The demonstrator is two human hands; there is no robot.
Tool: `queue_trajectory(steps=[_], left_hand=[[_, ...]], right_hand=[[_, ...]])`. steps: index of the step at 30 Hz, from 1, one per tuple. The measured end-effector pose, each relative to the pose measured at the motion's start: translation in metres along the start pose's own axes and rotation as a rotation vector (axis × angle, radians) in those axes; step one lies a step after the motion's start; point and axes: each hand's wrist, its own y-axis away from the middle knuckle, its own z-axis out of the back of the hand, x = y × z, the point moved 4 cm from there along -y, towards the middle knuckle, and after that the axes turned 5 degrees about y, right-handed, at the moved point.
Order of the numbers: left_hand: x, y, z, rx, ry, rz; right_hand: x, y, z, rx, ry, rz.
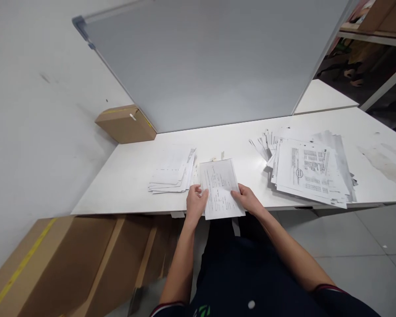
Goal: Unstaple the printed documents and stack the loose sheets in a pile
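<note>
I hold a printed sheet of paper point(220, 187) with both hands at the near edge of the white table point(125, 176). My left hand point(196, 203) grips its left edge, thumb on top. My right hand point(249, 199) pinches its right edge. The sheet lies partly on the table and overhangs the front edge. A small fanned stack of papers point(173, 171) lies just left of it. A larger, messy pile of printed papers point(312, 169) lies to the right.
A large whiteboard point(211, 61) leans upright at the back of the table. A small cardboard box point(125, 124) sits at the back left against the wall. Big cardboard boxes point(69, 264) stand on the floor at the left, under the table's edge. Shelving shows at top right.
</note>
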Motion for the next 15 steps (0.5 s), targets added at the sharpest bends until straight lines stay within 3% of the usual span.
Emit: queue_trajectory(steps=[3, 6, 11, 15], left_hand=[[-0.007, 0.001, 0.002, 0.074, 0.323, -0.032], [-0.027, 0.006, 0.009, 0.112, 0.517, -0.185], [-0.046, 0.019, 0.018, -0.052, 0.550, -0.339], [-0.036, 0.021, 0.005, -0.011, 0.555, -0.288]], right_hand=[[0.020, 0.005, 0.002, -0.021, 0.010, 0.119], [0.044, 0.009, 0.006, -0.050, 0.010, 0.245], [0.057, 0.009, 0.010, -0.112, 0.009, 0.334], [0.042, 0.004, 0.009, -0.103, -0.013, 0.298]])
